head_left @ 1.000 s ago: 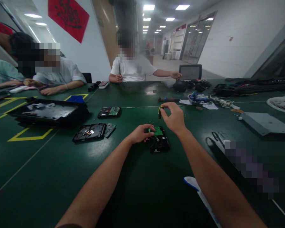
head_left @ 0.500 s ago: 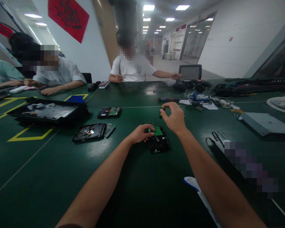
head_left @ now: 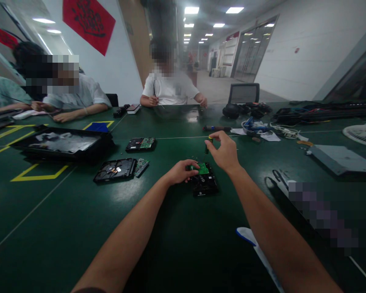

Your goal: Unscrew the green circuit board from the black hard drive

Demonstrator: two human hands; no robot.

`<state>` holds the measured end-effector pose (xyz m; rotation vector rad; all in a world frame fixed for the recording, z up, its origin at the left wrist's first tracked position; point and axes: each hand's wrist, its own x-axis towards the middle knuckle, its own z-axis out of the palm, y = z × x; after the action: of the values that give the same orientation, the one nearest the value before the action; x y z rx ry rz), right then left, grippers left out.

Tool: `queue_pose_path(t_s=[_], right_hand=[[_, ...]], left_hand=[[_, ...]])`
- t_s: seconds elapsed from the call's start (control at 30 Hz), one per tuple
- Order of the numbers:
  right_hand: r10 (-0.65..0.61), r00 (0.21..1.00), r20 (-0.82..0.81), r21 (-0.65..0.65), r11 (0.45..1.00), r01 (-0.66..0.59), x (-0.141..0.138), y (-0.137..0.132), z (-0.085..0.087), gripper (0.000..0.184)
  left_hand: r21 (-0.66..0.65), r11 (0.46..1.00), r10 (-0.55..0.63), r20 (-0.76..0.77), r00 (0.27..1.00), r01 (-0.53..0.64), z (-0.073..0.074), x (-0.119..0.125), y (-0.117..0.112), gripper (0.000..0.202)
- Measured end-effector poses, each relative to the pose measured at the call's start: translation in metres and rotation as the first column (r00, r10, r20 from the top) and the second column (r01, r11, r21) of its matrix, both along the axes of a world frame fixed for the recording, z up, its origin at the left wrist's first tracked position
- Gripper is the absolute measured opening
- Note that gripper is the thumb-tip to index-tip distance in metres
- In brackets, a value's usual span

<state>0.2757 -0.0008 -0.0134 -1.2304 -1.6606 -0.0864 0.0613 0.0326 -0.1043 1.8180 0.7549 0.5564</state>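
Observation:
A black hard drive with a green circuit board on top lies on the green table in front of me. My left hand rests on its left edge, fingers curled on the board's corner, gripping the drive. My right hand pinches the top of a small screwdriver that stands upright over the board's far edge.
Two more opened drives and a black tray lie to the left. Cables and tools and a grey flat case sit to the right. One person sits across the table, others at the far left.
My right hand's fingers have shifted slightly on the screwdriver top. The person across the table has drawn an outstretched arm back toward the body.

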Motion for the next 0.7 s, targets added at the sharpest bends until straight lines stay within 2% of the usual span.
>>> queue_pose_path(t_s=[0.17,0.37,0.57,0.7], right_hand=[[0.038,0.999,0.025,0.007,0.999,-0.039,-0.0012,-0.0007,0.0003,0.014],[0.001,1.000,0.001,-0.002,1.000,-0.001,-0.0010,-0.0006,-0.0001,0.012],[0.066,0.997,0.032,0.001,0.998,-0.066,-0.0016,-0.0009,0.0008,0.014],[0.035,0.999,0.033,0.002,0.999,-0.035,-0.0006,0.0001,-0.0002,0.014]], left_hand=[[0.005,1.000,0.002,0.007,1.000,-0.002,-0.0002,-0.0002,-0.0002,0.031],[-0.006,1.000,0.005,0.008,1.000,-0.005,-0.0017,0.0000,0.0002,0.033],[0.000,1.000,0.007,0.010,1.000,-0.007,-0.0041,0.0001,0.0015,0.030],[-0.001,1.000,0.004,0.012,1.000,-0.004,-0.0047,0.0003,0.0022,0.030]])
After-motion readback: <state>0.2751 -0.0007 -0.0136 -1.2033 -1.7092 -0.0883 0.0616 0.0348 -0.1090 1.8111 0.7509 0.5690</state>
